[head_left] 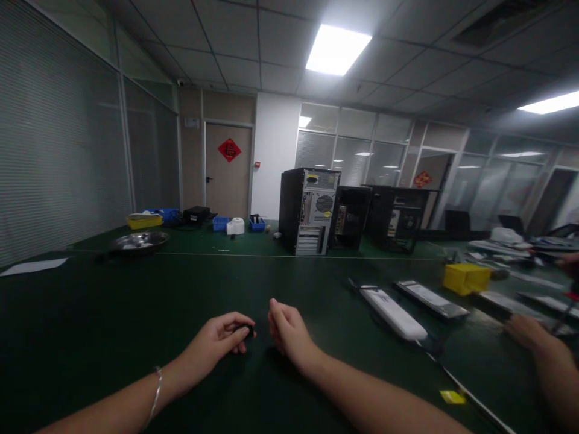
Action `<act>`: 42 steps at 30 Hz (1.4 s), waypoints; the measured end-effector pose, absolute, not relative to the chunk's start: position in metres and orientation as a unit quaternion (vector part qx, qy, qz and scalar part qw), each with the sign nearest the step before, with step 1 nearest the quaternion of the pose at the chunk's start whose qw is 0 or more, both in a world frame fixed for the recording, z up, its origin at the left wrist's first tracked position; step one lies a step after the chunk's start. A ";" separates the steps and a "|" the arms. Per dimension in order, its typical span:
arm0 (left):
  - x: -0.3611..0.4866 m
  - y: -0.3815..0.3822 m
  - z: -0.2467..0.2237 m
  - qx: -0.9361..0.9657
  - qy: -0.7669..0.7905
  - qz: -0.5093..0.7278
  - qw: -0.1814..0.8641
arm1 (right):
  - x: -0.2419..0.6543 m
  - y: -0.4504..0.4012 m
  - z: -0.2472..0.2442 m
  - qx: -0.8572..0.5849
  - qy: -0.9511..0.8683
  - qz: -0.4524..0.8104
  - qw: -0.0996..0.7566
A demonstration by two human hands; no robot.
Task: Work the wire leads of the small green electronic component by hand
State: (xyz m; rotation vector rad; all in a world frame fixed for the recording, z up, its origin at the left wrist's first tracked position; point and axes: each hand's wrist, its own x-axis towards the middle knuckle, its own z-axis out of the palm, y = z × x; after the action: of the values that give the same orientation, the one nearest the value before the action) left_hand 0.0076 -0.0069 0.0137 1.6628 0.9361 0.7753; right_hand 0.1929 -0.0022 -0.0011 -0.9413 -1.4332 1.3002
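My left hand (226, 334), with a silver bangle (156, 392) on its wrist, pinches a small black piece (246, 330) between thumb and fingers. The fingers cover most of it, so its kind does not show. Just to the right, my right hand (292, 331) is curled with its thumb side up and the fingers folded inward. Whatever it may hold is hidden by the hand itself. Both hands are over the dark green tabletop (181, 295), a small gap between them.
A white power strip (393, 312) with its cord and a hard drive (432, 299) lie to the right, near a yellow bin (465, 278). A co-worker's hand (529, 334) works at the far right. Computer towers (312, 211) stand behind; a metal bowl (140, 241) sits back left.
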 end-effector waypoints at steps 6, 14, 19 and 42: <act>0.007 -0.008 0.013 0.693 0.389 0.318 0.517 | 0.194 0.000 0.000 -0.385 -0.589 0.535 0.468; 0.007 -0.009 0.013 0.702 0.375 0.312 0.520 | 0.196 0.000 -0.004 -0.382 -0.623 0.510 0.454; 0.008 -0.011 0.015 0.710 0.386 0.302 0.505 | 0.197 0.000 -0.007 -0.379 -0.647 0.484 0.451; 0.001 -0.011 0.013 0.676 0.382 0.391 0.494 | 0.204 -0.020 0.014 -0.394 -0.849 0.155 0.315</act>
State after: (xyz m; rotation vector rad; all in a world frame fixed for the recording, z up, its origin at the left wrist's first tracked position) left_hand 0.0015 -0.0113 0.0131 1.6393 0.9272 0.9473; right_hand 0.2037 -0.0198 0.0136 -1.0383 -2.2381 0.4090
